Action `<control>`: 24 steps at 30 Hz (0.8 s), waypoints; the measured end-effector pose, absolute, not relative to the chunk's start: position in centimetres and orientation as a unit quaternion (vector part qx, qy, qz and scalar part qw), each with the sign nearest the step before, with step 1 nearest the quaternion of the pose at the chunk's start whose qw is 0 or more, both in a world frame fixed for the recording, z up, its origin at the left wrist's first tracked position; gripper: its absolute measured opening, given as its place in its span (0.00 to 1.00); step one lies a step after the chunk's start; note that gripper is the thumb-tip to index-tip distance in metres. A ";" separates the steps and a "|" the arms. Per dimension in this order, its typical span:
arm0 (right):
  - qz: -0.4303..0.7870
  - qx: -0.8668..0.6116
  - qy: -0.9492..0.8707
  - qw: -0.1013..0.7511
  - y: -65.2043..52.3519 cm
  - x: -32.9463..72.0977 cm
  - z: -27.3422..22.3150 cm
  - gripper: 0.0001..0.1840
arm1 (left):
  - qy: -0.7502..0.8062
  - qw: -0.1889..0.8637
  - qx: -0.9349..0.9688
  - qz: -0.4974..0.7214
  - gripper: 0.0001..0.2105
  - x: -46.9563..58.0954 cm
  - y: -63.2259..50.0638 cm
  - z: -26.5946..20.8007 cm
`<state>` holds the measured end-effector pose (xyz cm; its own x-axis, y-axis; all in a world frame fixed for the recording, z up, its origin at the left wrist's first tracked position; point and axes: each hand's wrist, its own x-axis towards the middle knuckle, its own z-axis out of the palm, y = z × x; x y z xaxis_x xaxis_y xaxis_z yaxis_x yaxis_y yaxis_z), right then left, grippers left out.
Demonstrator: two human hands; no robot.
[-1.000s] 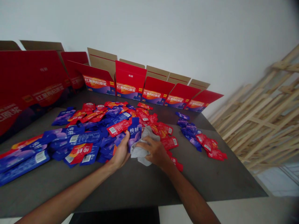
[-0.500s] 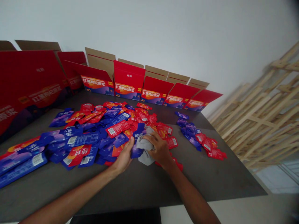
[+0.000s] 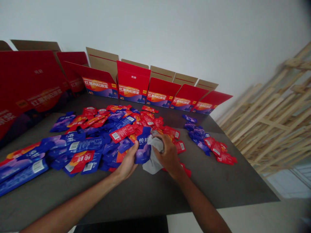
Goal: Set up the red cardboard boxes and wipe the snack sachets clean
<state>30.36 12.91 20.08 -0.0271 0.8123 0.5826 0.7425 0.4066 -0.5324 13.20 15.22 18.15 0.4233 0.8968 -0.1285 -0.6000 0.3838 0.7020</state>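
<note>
Between thumb and fingers, my left hand (image 3: 128,161) grips a blue-purple pouch (image 3: 143,147) with white characters, held upright above the table. My right hand (image 3: 167,153) is closed on a crumpled grey cloth (image 3: 153,163), which hangs just right of the pouch and meets its right edge. Behind and left of my hands lies a heap of blue and red pouches (image 3: 122,132). Close to my right hand, several red pouches (image 3: 179,146) lie on the table, partly covered by my wrist.
Open red cartons (image 3: 159,97) with raised flaps line the back of the dark table (image 3: 218,187). Larger red boxes (image 3: 31,84) stand at the left. A small group of blue and red pouches (image 3: 198,134) lies at the right. Beyond the table's right edge is a wooden slatted rack (image 3: 274,126).
My right hand and the cloth have shifted slightly right, off the pouch's front, so more of its face shows. My left hand keeps its grip on the pouch.
</note>
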 end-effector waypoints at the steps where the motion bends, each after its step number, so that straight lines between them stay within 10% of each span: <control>1: 0.057 -0.550 -0.694 0.461 12.9 30.2 20.2 0.23 | 0.252 0.788 0.289 0.481 0.26 13.2 15.3 18.2; 9: 0.271 -0.516 -0.684 0.439 12.9 30.4 21.5 0.10 | 0.257 0.771 0.293 0.504 0.27 12.6 15.5 19.1; 24: 0.271 -0.591 -0.589 0.479 11.6 34.9 22.8 0.15 | 0.210 0.770 0.414 0.437 0.28 13.2 15.3 17.8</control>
